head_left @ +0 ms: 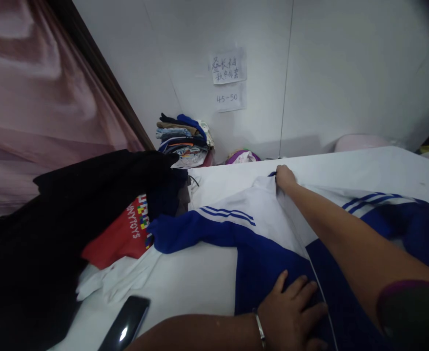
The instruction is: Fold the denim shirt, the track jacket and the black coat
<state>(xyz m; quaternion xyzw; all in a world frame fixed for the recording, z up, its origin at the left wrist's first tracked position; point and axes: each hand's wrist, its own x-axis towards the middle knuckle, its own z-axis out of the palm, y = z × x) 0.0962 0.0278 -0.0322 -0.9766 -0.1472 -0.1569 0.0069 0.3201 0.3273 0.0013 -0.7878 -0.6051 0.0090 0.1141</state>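
Note:
A blue and white jacket (265,253) with striped sleeves lies spread across the white table, its sleeves stretched out to both sides. Up at its collar, my right hand (284,176) has its fingers closed on the fabric. My left hand (291,307), with a silver bracelet at the wrist, rests on the blue lower front beside the zip line, fingers spread. My right forearm crosses over the jacket and hides part of its right half.
Black clothing (90,180), a red garment (121,236) and white cloth (122,278) are heaped at left. A phone (126,321) lies on the table (199,278) near the front. Behind stands a stack of folded clothes (185,139); handwritten paper notes (229,68) hang on the wall.

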